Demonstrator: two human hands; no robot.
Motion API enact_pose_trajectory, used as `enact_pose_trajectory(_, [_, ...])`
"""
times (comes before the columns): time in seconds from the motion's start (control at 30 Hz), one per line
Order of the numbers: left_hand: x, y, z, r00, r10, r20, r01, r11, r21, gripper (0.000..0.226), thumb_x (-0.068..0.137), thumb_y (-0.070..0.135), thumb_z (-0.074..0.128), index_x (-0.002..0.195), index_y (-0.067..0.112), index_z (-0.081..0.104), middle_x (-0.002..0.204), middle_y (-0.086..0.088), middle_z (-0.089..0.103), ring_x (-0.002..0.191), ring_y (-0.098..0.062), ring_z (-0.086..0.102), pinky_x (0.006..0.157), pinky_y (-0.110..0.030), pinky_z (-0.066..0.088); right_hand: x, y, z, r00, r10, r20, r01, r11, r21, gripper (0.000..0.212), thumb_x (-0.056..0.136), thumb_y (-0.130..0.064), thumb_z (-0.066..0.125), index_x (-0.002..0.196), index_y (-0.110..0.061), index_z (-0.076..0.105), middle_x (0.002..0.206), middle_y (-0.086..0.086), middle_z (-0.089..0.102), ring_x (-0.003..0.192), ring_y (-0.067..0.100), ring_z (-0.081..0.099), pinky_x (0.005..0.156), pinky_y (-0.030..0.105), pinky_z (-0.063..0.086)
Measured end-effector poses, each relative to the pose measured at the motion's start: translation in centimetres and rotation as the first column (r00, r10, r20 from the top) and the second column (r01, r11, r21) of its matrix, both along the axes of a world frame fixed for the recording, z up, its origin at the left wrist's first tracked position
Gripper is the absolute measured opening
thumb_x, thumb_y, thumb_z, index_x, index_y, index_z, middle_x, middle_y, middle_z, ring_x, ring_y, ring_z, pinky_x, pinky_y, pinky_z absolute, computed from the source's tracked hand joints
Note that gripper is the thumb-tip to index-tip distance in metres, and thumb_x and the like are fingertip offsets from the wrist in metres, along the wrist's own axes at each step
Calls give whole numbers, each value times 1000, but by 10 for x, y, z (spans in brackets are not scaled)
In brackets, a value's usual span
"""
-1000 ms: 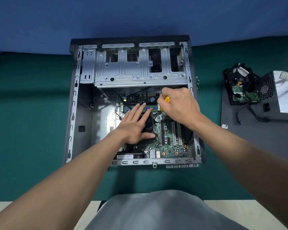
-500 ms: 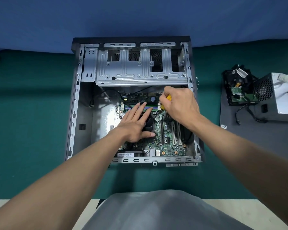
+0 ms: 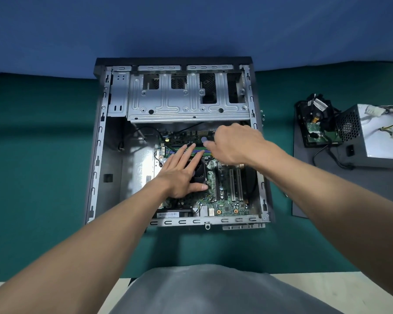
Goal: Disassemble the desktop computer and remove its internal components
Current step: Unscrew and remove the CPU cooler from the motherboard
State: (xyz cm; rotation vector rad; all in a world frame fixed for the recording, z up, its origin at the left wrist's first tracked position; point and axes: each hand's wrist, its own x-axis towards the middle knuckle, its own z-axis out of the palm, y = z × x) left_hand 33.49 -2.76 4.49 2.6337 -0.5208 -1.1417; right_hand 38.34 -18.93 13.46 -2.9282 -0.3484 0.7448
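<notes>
Desktop computer case (image 3: pixel 98 155) lies open; left hand (image 3: pixel 182 175) rests flat, fingers straight, on the black cooler (image 3: pixel 200 172); right hand (image 3: pixel 236 143), blurred, hovers over the motherboard (image 3: pixel 225 201), grip impossible to tell.

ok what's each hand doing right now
Left hand: open, flat on the black fan.
Right hand: curled but blurred, cannot tell.
</notes>
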Motion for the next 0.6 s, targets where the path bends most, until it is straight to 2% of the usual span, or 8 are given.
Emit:
enact_pose_trajectory(0.07, [0, 0, 0, 1000, 2, 3, -2, 1000, -16, 98, 88, 70, 42, 145, 35, -30, 149, 10, -43, 136, -10, -40, 106, -32, -20, 7, 3, 6, 982, 45, -184, -48, 999, -11, 32, 98, -33, 43, 77, -11, 51, 86, 6, 52, 79, 28, 53, 72, 34, 42])
enact_pose_trajectory(0.13, [-1, 1, -1, 1000, 0, 7, 0, 1000, -16, 98, 88, 70, 42, 147, 35, -29, 149, 10, -43, 136, -10, -40, 105, -32, -20, 12, 3, 10, 964, 108, -245, -115, 993, -13, 34, 98, -26, 46, 69, -9, 47, 83, 7, 59, 73, 24, 57, 68, 30, 45])
enact_pose_trajectory(0.2, [-1, 1, -1, 1000, 3, 10, -3, 1000, -16, 98, 88, 70, 42, 147, 35, -28, 149, 10, -43, 136, -10, -39, 105, -32, -20, 10, -2, 13, 965, 149, -215, -151, 988, 6, 34, 98, -27, 47, 71, -8, 49, 82, 6, 59, 68, 22, 55, 64, 27, 41])
enact_pose_trajectory(0.3, [-1, 1, -3, 1000, 6, 14, -6, 1000, -19, 98, 87, 70, 42, 147, 36, -28, 149, 11, -43, 132, -7, -42, 106, -33, -20, 2, -12, 17, 955, 283, -89, -285, 958, -18, 28, 98, -29, 48, 101, -4, 61, 94, 16, 60, 84, 35, 58, 69, 30, 38])
enact_pose_trajectory(0.37, [-1, 1, -3, 1000, 8, 9, -8, 1000, -15, 98, 87, 71, 42, 145, 37, -29, 148, 12, -44, 128, -5, -44, 107, -33, -20, 0, -15, 17, 896, 443, 11, -442, 895, -57, 20, 97, -22, 47, 89, -9, 59, 89, 19, 61, 85, 38, 61, 64, 32, 39])
enact_pose_trajectory(0.47, [-1, 1, -4, 1000, 2, -1, -2, 1000, -11, 97, 87, 71, 41, 138, 40, -35, 147, 11, -45, 128, -6, -44, 106, -33, -20, -1, -11, 16, 750, 658, 61, -650, 751, -115, 24, 95, -12, 41, 72, -17, 41, 69, 10, 52, 76, 33, 62, 61, 37, 46])
enact_pose_trajectory(0.53, [-1, 1, -4, 1000, 4, 4, -4, 1000, -16, 97, 88, 71, 41, 137, 40, -36, 147, 11, -45, 127, -5, -44, 105, -32, -21, 3, -8, 17, 734, 678, 42, -667, 731, -141, 32, 94, -9, 43, 65, -17, 34, 70, 7, 55, 69, 30, 60, 59, 36, 48])
enact_pose_trajectory(0.6, [-1, 2, -4, 1000, 12, 14, -11, 1000, -27, 97, 88, 71, 41, 143, 38, -31, 148, 11, -44, 127, -5, -43, 106, -33, -20, 12, -9, 17, 796, 605, 29, -599, 793, -109, 36, 90, -6, 48, 59, -17, 31, 61, 4, 45, 56, 26, 52, 47, 29, 38])
